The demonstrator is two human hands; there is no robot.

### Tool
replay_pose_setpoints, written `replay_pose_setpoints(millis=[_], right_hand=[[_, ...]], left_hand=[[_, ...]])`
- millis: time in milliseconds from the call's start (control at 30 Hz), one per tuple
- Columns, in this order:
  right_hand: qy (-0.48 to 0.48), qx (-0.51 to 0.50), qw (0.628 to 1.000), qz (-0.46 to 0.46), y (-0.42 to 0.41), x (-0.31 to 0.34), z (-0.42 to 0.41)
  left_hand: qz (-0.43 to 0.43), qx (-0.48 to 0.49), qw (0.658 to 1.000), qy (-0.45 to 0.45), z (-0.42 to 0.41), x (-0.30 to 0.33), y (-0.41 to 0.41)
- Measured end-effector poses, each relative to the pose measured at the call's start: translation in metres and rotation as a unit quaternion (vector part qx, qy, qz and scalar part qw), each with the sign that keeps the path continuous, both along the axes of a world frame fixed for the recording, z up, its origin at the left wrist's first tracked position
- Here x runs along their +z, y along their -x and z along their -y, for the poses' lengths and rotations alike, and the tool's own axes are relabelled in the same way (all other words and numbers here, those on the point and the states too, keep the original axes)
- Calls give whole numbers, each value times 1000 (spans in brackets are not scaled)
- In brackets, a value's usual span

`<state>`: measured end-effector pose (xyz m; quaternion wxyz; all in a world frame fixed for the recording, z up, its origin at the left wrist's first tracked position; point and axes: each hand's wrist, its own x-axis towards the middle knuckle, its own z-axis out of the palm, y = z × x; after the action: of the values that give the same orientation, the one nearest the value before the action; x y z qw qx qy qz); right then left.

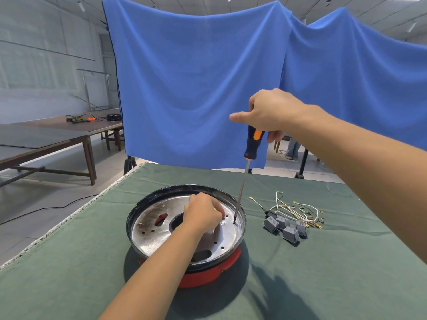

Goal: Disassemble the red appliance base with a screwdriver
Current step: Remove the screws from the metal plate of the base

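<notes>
The red appliance base [209, 274] stands on the green table cloth, with a black rim and a shiny metal plate [152, 229] inside it. My right hand [269, 112] is shut on the top of a long screwdriver [251, 144] with a black and orange handle. Its shaft runs steeply down and its tip sits on a screw [234, 222] near the plate's right edge. My left hand [202, 212] rests inside the base on the plate, fingers curled beside that screw; whether it holds anything cannot be told.
Grey plastic connector blocks [285, 227] and loose white wires [293, 210] lie on the cloth right of the base. A blue sheet [196, 84] hangs behind the table. Wooden tables [57, 137] stand at the far left. The table's left edge [69, 221] runs diagonally.
</notes>
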<state>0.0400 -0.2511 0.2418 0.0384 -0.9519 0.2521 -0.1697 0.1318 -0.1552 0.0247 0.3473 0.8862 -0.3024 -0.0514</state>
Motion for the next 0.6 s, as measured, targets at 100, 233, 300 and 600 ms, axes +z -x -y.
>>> replay_pose_setpoints(millis=[100, 233, 300, 600], right_hand=[[-43, 9, 999, 0, -3, 3, -1], [-128, 53, 990, 3, 2, 11, -2], [-134, 74, 988, 15, 5, 10, 0], [-20, 31, 999, -12, 6, 8, -6]], left_hand=[[9, -45, 999, -18, 0, 0, 5], [-12, -74, 997, -27, 0, 2, 6], [-38, -80, 996, -27, -1, 3, 5], [-117, -76, 990, 25, -3, 6, 7]])
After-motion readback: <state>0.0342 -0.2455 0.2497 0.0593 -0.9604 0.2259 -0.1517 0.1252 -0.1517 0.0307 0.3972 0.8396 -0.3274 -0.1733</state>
